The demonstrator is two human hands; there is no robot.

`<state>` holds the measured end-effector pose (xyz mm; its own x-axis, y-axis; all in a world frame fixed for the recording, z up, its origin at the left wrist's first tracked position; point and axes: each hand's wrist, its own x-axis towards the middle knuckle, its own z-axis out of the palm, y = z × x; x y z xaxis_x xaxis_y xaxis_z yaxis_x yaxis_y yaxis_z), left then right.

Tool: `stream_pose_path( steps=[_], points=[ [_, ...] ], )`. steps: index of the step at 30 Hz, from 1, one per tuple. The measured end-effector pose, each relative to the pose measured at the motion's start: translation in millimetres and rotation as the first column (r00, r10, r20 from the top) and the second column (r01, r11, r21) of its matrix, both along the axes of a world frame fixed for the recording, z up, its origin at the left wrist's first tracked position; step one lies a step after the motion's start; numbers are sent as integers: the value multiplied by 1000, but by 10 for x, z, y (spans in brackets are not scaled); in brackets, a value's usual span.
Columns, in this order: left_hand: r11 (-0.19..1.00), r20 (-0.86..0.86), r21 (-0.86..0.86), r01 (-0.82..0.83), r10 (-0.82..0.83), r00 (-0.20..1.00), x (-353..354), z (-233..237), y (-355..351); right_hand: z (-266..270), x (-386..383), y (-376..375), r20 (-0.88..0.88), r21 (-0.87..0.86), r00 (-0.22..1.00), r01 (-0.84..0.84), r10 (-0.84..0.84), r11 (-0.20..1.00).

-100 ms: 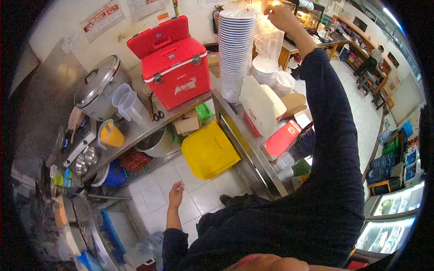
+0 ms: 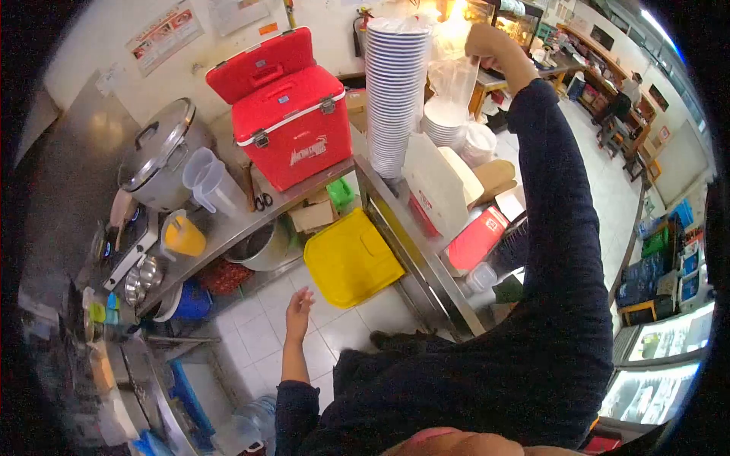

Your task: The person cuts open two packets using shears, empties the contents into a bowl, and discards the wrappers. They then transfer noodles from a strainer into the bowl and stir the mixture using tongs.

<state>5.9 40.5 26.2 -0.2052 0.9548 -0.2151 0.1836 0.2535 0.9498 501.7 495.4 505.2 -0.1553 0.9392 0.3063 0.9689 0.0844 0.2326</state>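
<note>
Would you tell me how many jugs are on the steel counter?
3: two clear jugs beside the red cooler, one yellow jug nearer the stove; others may be hidden.

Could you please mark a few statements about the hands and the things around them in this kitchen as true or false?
1. The right hand grips the top of a clear plastic bag. True.
2. The left hand holds a yellow jug. False: it is empty, fingers open, above the tiled floor; the yellow jug stands on the steel counter.
3. The red cooler has its lid shut. False: the lid is raised open.
4. A tall stack of white plates stands right beside the bag. True.
</note>
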Motion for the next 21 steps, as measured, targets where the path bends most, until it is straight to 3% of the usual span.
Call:
stream_pose_path(
  steps=[1, 2, 3, 4, 6, 7, 10, 11, 13, 15, 18, 19, 20, 21],
  points=[
    [999, 29, 38, -6, 4, 1000, -26, 299, 429, -97, 120, -43, -29, 54, 998, 60, -58, 997],
    [999, 95, 33, -11, 8, 995, 112, 333, 416, -253, 200, -132, -56, 93, 992, 119, -114, 989],
    [999, 133, 16, 28, -30, 991, 147, 150, 418, -378, 147, -253, -228, 405, 973, 134, -42, 905],
    [995, 133, -18, 102, -99, 986, 135, 177, 452, -384, 104, -309, -274, 543, 945, 0, 177, 840],
    [968, 138, -75, 240, -229, 964, 94, 265, 534, -292, -16, -340, -232, 796, 768, -202, 597, 570],
    [956, 140, -109, 272, -257, 956, 61, 294, 610, -250, -75, -303, -351, 726, 742, -169, 571, 667],
    [946, 152, -54, 321, -310, 939, -51, 299, 904, -184, 76, 246, -183, 432, 878, -333, 443, 838],
    [946, 172, -28, 323, -314, 934, -68, 308, 1033, -165, 59, 343, -138, 390, 917, -298, 375, 871],
    [942, 200, 12, 336, -332, 922, -37, 426, 1340, -154, 59, 454, -271, -21, 949, -170, 158, 985],
    [906, 197, 71, 417, -423, 885, 106, 604, 1693, -207, 144, 486, -498, -236, 865, -207, 65, 950],
    [811, 90, 197, 552, -575, 813, 460, 1050, 2212, -314, 48, 306, -655, -116, 755, -123, 17, 986],
    [766, 34, 246, 594, -620, 784, 617, 1238, 2400, -312, -5, 257, -529, -115, 848, -57, -12, 992],
    [716, -9, 296, 632, -660, 751, 777, 1406, 2551, -593, 341, 698, -203, 120, 950, -218, 239, 969],
    [661, -54, 342, 667, -695, 717, 953, 1585, 2711, -541, 168, 469, -205, 100, 960, -173, 191, 980]
  ],
)
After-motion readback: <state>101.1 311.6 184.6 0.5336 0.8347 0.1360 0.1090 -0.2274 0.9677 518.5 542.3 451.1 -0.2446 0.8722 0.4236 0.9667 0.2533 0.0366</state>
